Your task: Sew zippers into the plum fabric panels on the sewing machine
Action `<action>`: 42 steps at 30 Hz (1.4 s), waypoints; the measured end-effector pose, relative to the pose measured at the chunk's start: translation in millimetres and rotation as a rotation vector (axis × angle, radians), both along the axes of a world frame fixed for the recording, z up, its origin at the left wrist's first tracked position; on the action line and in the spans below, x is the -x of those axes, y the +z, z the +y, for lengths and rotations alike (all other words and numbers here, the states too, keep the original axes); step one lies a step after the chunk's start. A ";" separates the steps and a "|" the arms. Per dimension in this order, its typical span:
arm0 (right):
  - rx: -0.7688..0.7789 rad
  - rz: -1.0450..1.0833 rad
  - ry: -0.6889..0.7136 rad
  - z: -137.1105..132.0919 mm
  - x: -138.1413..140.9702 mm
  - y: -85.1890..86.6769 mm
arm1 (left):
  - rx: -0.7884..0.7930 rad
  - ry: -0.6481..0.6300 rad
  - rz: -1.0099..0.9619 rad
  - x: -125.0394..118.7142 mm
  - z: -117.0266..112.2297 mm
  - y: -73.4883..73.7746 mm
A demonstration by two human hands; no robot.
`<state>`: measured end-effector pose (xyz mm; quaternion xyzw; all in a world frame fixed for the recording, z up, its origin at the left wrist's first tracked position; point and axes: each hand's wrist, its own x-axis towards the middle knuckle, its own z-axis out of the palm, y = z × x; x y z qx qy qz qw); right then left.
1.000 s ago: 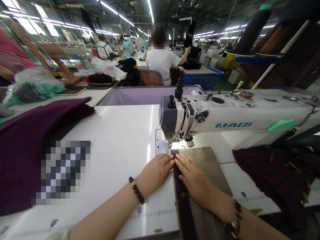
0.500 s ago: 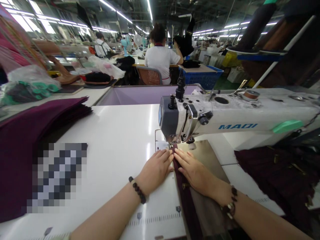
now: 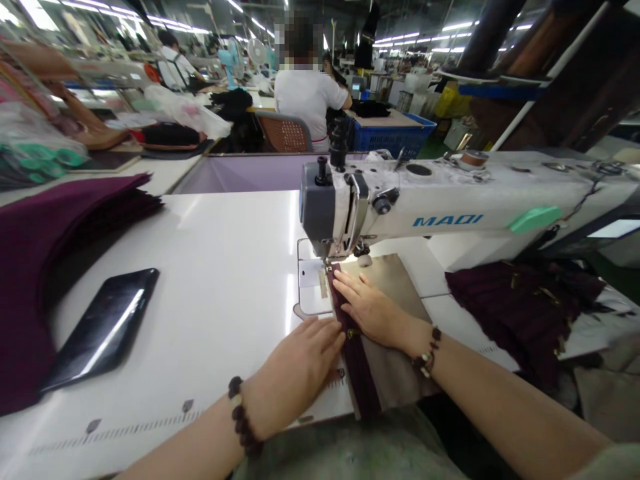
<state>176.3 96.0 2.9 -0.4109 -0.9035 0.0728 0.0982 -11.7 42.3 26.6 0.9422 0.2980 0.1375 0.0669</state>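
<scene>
A white MAQI sewing machine (image 3: 450, 207) stands on the white table (image 3: 225, 267). Under its needle lies a tan fabric piece (image 3: 395, 287) with a dark maroon strip (image 3: 356, 353) along its left edge. My right hand (image 3: 367, 307) lies flat on the fabric just in front of the presser foot, fingers stretched out. My left hand (image 3: 295, 370) rests lower down, its fingers flat and pressing against the left edge of the maroon strip. Both wrists wear bead bracelets.
A black phone (image 3: 100, 327) lies on the table at left, beside a stack of maroon fabric (image 3: 45, 247). More maroon pieces with metal fittings (image 3: 520, 300) are heaped right of the machine. A person in white (image 3: 307, 100) sits at a table further back.
My left hand has slid back toward me along the strip, away from the needle. My right hand stays near the presser foot. The view has shifted left and lower.
</scene>
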 end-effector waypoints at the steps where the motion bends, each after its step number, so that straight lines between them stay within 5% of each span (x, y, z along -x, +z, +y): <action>1: 0.015 0.005 0.000 0.1 -0.3 1.1 | 0.009 -0.028 -0.028 -1.5 -12.6 1.0; 7: 0.043 0.052 -0.017 -0.2 -1.8 1.8 | -0.091 -0.049 -0.181 -16.1 -48.8 -13.7; 42: -0.020 -0.024 -0.051 -6.3 2.3 -3.3 | -0.147 -0.147 -0.252 -10.4 -43.3 -24.3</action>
